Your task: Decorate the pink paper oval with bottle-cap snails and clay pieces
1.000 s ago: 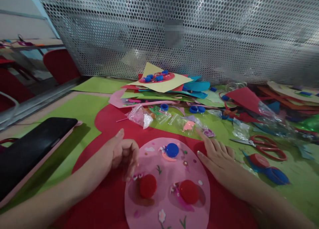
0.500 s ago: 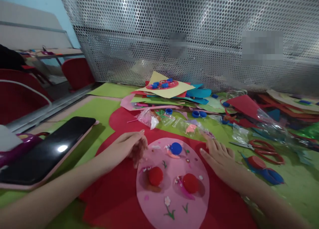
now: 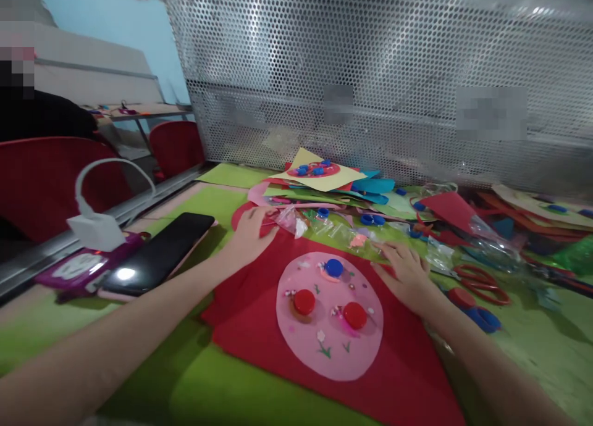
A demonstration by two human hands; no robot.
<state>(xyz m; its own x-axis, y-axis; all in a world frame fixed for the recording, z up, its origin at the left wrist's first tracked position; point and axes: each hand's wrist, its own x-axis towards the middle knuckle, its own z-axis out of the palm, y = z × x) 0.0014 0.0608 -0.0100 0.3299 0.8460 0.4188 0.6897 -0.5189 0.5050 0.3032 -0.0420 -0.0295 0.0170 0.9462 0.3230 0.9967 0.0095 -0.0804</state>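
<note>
My left grip (image 3: 252, 233) and right grip (image 3: 406, 270) are showing fingers apart. Between them, nearer me, a red sheet (image 3: 250, 321) is bearing the pink oval (image 3: 352, 365); seemingly light, bendable, it is favouring edge holds.

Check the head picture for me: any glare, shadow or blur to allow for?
Head view: bright glare spot on the black phone; white highlights on the perforated metal panel, partly masked by pixelated squares; shadow on the green sheet below the left forearm; small decorations on the pink disc look soft.
</note>
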